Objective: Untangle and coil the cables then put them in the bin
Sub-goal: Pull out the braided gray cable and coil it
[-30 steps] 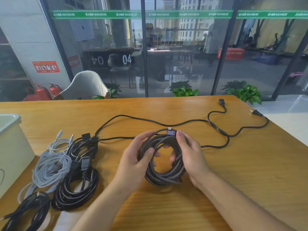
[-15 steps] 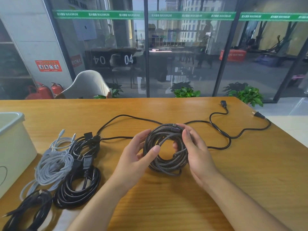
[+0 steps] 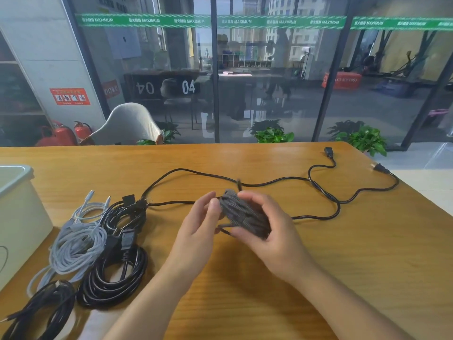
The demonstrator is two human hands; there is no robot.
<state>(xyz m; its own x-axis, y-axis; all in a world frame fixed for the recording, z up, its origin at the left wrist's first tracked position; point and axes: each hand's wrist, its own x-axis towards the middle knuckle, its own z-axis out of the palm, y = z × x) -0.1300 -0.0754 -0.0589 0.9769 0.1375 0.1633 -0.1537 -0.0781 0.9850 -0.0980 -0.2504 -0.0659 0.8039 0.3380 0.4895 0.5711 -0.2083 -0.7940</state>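
A grey braided cable coil (image 3: 241, 214), squeezed into a flat bundle, is held above the wooden table (image 3: 367, 253) at the middle. My right hand (image 3: 272, 229) grips it from the right, fingers curled over the top and thumb underneath. My left hand (image 3: 199, 227) touches its left end with the fingertips; whether it pinches the cable is unclear. A long black power cable (image 3: 323, 192) lies uncoiled across the table behind my hands. The cream bin (image 3: 17, 217) stands at the left edge.
Left of my hands lie a light grey coiled cable (image 3: 76, 244), a black coil (image 3: 115, 278) with plugs on top, and another black bundle (image 3: 41, 307) at the near left corner. The power cable's plug (image 3: 381, 168) lies near the table's right edge.
The round open coil has been pressed together into a narrow bundle and lifted a little. My right hand has closed round it, and my left hand has slid to its left end.
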